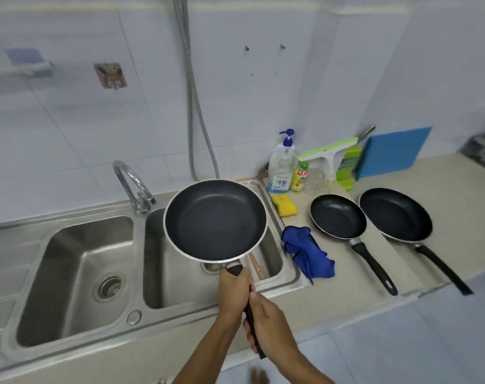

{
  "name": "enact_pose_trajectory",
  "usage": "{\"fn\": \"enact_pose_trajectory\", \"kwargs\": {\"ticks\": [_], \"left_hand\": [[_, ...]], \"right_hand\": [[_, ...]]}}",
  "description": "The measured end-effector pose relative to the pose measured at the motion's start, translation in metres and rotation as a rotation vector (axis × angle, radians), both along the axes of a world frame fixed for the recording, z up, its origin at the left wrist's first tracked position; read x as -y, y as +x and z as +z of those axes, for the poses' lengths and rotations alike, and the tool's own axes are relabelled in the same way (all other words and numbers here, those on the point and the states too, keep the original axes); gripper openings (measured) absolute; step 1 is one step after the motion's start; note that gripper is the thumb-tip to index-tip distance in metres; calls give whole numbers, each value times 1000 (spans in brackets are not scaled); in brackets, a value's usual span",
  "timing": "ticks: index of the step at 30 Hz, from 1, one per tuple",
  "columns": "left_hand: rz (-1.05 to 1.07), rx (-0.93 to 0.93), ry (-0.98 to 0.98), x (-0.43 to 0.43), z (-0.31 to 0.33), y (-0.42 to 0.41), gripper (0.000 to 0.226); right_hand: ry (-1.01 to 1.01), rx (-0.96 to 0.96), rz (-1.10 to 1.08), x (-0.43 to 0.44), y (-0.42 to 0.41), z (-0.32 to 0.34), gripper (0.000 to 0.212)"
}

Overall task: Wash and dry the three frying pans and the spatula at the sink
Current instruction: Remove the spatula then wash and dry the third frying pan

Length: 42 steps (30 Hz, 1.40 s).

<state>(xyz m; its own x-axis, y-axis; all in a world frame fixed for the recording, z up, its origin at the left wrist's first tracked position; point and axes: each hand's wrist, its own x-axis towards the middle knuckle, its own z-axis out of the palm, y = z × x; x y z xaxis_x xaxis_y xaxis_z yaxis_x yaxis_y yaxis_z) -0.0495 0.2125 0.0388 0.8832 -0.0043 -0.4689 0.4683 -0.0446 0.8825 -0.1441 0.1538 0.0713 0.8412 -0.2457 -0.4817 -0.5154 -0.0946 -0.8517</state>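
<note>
Over the right basin (158, 273) of the steel double sink, a person holds a black frying pan (216, 220) in the air with both hands, its cooking side up. Its long axis runs from the person toward the tiled wall: the round bowl is at the far end, close to the tap (130, 184), and the black handle (234, 270) comes back toward the body, slanting a little to the right. The left hand (234, 289) is wrapped round the handle just behind the bowl. The right hand (271, 325) is closed round the handle further back, near its tail, and the two hands touch.

Under the pan's near rim a short length of wooden spatula (256, 266) shows in the same basin (only part of the stick is visible, the rest is hidden by the pan). It lies roughly along the same line, near end toward the person.

On the counter (346, 286) to the right sit the other two pans, side by side and open side up: a smaller pan (338, 217) and, beyond it, a larger pan (395, 214). Both handles point toward the counter's front edge and angle to the right. A crumpled blue cloth (307, 253) lies between the sink's edge and the smaller pan. A yellow sponge (285, 206) lies further back, in front of a pump bottle (281, 167).
</note>
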Motion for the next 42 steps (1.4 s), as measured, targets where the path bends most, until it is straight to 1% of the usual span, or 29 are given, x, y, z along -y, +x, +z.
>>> {"fn": "enact_pose_trajectory", "kwargs": {"ticks": [2,3,7,11,14,17,19,21,26,28,31,35,37,40,42], "left_hand": [[-24,-16,5,17,0,-14,29],[-29,-14,-2,26,0,-20,30],[-69,26,-40,80,16,-46,15],[-162,87,-67,149,26,-65,14],[-212,117,-64,214,33,-82,12],[-238,132,-43,283,36,-110,2],[-266,115,-73,330,34,-129,5],[-290,92,-80,377,27,-149,11],[-356,61,-95,473,19,-194,13],[-389,49,-87,508,15,-205,15],[-438,30,-83,563,5,-214,12],[-488,-37,-98,639,-10,-215,20],[-505,-58,-116,681,-17,-209,28],[-496,-98,-129,747,-30,-197,24],[-471,-133,-130,791,-39,-187,22]], "right_hand": [[-39,21,-27,16,-16,4,55],[-55,30,-38,25,-22,6,54],[-97,45,-91,76,-49,7,53],[-138,120,-126,142,-74,15,40],[-163,157,-157,202,-96,21,42],[-183,148,-201,268,-123,25,46],[-177,162,-210,311,-145,26,47],[-223,167,-240,355,-166,21,45],[-239,141,-309,445,-211,12,41],[-233,145,-371,476,-221,5,37],[-256,133,-469,522,-231,-8,33],[-320,127,-575,590,-231,-26,33],[-398,147,-591,630,-226,-31,37],[-521,164,-520,697,-212,-45,41],[-705,179,-447,742,-201,-62,42]]}}
